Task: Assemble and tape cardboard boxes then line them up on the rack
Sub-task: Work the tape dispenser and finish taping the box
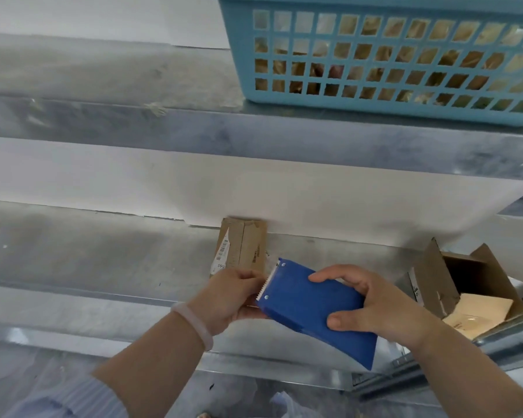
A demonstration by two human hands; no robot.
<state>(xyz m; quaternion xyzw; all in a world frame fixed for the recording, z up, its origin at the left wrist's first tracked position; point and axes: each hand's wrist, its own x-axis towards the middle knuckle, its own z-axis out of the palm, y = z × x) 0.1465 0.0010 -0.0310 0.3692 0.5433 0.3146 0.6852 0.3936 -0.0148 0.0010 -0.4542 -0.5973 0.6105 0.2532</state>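
A small closed cardboard box [241,247] with a white barcode label lies on the metal rack shelf [103,254], its far end against the white wall. My left hand [230,294] grips the box's near end. My right hand [372,303] holds a blue tape dispenser [311,306] from above, thumb on its near edge. The dispenser's serrated blade points at the box, right beside my left fingers. Whether tape runs between blade and box is hidden.
An open cardboard box [468,285] with raised flaps and a tan packet inside sits at the right end of the same shelf. A light blue plastic basket [375,55] full of brown items stands on the shelf above, at the right.
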